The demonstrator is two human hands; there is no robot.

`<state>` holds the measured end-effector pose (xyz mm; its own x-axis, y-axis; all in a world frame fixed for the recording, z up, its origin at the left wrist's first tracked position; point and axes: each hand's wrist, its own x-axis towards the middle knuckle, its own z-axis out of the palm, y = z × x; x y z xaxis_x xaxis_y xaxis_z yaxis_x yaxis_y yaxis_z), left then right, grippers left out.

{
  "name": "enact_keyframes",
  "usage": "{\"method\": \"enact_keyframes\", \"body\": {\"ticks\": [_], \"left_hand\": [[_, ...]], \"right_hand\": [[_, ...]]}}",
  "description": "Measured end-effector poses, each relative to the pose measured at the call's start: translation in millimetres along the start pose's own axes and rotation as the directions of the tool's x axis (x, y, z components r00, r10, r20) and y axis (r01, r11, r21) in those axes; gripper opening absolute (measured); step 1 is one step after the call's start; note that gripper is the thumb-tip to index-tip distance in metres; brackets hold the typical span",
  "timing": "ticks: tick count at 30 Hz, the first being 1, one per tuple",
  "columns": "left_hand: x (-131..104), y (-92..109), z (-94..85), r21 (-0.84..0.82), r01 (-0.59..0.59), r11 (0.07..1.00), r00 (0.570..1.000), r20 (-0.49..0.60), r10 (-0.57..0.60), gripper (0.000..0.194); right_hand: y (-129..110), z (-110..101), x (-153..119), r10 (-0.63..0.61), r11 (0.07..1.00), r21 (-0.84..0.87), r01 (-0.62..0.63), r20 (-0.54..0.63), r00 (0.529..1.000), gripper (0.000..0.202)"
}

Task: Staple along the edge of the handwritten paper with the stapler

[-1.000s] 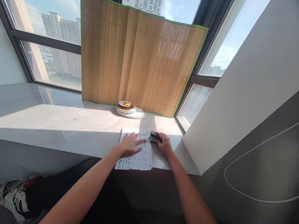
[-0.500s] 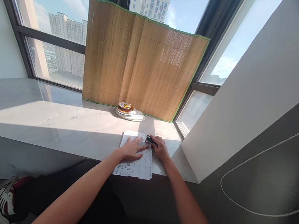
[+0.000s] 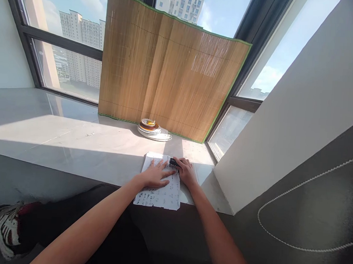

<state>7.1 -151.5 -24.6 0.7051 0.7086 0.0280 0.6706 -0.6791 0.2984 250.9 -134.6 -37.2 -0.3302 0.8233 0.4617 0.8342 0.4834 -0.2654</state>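
Sheets of white paper (image 3: 163,197) covered in handwritten marks lie on the sill, their ragged near edge reaching the sill's front edge. My left hand (image 3: 156,175) rests flat on the paper, fingers spread. At the paper's upper right, my right hand (image 3: 186,170) grips a small black stapler (image 3: 174,162) from the right side. The stapler lies low over the paper's edge, and my fingers hide its rear part. Whether a staple has gone in cannot be seen.
Behind the paper, a stack of round plates or lids (image 3: 154,131) sits on the pale sill (image 3: 108,165). A bamboo mat (image 3: 168,75) leans against the window. A slanted white wall (image 3: 273,114) stands to the right, with a hanging beaded cord (image 3: 280,242).
My right hand has shifted slightly left with the stapler, which now lies flatter on the paper. My left hand stays spread in place. The view has tilted a little.
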Motion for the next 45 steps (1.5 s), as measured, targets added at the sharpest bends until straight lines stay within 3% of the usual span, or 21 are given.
{"method": "enact_keyframes", "body": {"ticks": [21, 29, 36, 41, 45], "left_hand": [[-0.4, 6.2, -6.8, -0.057, 0.015, 0.998, 1.0, 0.021, -0.014, 0.062], [3.1, 2.0, -2.8, -0.07, 0.021, 0.997, 0.999, 0.041, -0.019, 0.066], [0.7, 2.2, -2.3, -0.06, 0.026, 0.998, 0.999, 0.036, -0.024, 0.066], [-1.2, 2.6, -3.0, -0.049, 0.031, 0.998, 0.999, 0.018, -0.03, 0.062], [0.8, 0.3, -0.6, -0.053, 0.02, 0.998, 1.0, 0.02, -0.019, 0.062]], "right_hand": [[1.6, 2.8, 1.7, 0.024, 1.0, -0.005, -0.024, 0.001, 1.0, 0.059], [-13.2, -4.8, 2.0, 0.047, 0.995, -0.094, -0.046, 0.005, 0.999, 0.039], [-26.8, -4.0, 5.3, 0.033, 0.982, -0.186, -0.02, 0.063, 0.997, 0.038], [-21.7, -0.5, 1.6, 0.132, 0.983, -0.123, -0.137, -0.051, 0.99, 0.05], [-6.2, 4.1, -2.2, 0.247, 0.965, -0.033, -0.26, -0.21, 0.946, 0.048]]}}
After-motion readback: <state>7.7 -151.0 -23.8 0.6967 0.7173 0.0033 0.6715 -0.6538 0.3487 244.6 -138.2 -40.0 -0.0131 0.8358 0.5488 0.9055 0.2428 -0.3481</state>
